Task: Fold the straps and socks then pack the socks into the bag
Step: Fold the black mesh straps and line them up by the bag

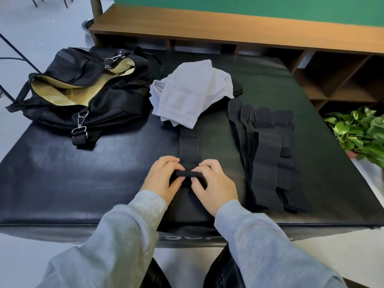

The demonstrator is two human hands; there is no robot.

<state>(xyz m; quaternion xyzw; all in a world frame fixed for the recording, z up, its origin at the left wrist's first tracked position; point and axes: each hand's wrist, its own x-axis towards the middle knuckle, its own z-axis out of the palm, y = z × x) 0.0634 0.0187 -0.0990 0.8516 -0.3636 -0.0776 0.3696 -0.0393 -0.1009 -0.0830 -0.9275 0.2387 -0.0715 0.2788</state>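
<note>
Both hands, left hand [164, 175] and right hand [212, 179], pinch the strap [188, 150] end mid-frame; keep the roll tight and square, edges aligned, I'd say.

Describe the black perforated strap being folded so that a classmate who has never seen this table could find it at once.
Start at the black padded table, near its front edge. The black perforated fabric strap lies alone at the centre, its near end pinched by the left hand and right hand. The other black perforated straps lie untouched, stacked to its right.
</note>
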